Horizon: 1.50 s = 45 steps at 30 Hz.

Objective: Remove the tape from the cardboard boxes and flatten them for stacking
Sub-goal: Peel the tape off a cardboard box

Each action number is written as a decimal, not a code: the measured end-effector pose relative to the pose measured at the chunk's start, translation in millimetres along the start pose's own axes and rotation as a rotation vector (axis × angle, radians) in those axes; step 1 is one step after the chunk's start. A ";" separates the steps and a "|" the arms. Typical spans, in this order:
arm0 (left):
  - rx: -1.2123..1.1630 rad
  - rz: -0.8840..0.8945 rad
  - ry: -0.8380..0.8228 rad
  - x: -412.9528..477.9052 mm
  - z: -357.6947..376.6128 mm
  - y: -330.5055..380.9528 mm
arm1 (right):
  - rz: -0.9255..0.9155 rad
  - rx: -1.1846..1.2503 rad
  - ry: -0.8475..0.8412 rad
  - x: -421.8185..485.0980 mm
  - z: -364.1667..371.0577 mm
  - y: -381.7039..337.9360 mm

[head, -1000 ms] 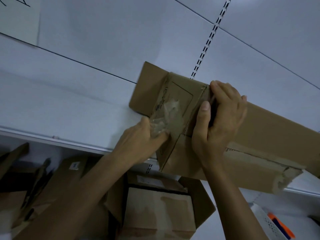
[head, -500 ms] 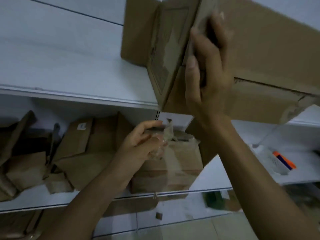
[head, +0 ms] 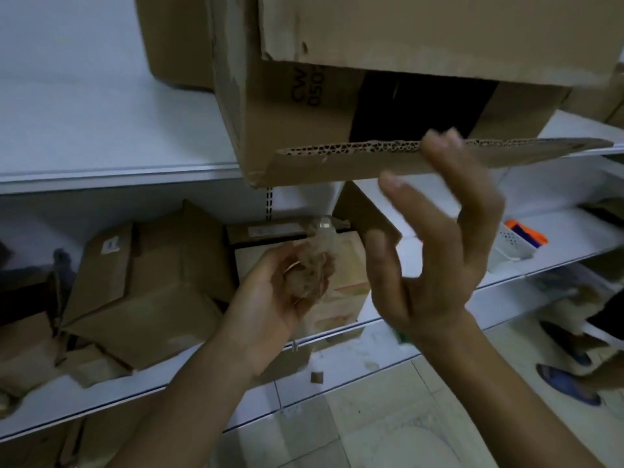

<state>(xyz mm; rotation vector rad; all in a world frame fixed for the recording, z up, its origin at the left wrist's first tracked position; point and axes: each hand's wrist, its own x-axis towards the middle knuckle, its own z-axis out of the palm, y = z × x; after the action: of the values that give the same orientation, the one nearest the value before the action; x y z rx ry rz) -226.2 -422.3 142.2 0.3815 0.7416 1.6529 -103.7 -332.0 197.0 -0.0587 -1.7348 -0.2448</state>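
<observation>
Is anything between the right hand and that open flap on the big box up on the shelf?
Nothing visible. The right hand is open, fingertips in front of the flap's corrugated edge on the cardboard box. The left hand holds crumpled tape lower down, clear of that path.

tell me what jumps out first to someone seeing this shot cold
A big open cardboard box fills the top of the view, its corrugated flap edge jutting right, above the white shelf. Below it, the left hand cups a crumpled wad of clear tape, while the right hand, fingers spread and blurred, is raised empty just under the flap. Behind, on the lower shelf, lie more brown boxes.
</observation>
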 end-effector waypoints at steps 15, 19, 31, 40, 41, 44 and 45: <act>0.274 -0.302 -0.176 30.4 44.5 -75.2 | 1.373 0.383 -0.136 -143.9 -67.3 47.4; 0.385 -0.263 -0.155 58.3 91.3 -122.4 | 1.689 0.380 0.070 -155.9 -129.0 109.3; 0.843 0.148 -0.065 158.2 246.0 -321.1 | 1.735 0.419 -0.069 -188.9 -303.8 218.3; 0.505 -0.247 0.098 235.6 275.1 -358.3 | 0.737 -0.205 -0.655 -227.3 -325.7 281.5; 0.523 -0.251 0.074 247.0 278.5 -365.6 | 0.702 -0.230 -0.690 -233.6 -323.0 294.2; 0.556 -0.289 0.010 283.9 291.9 -386.0 | 0.843 -0.226 -0.660 -246.3 -319.0 343.9; 0.558 -0.324 -0.007 296.5 298.8 -390.1 | 0.889 -0.229 -0.663 -249.8 -319.6 362.7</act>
<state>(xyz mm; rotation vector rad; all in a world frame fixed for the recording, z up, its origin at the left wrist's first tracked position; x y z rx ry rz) 186.5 -31.4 63.7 0.6218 1.1941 1.1236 314.5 -16.4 50.3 -1.1560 -2.1318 0.2715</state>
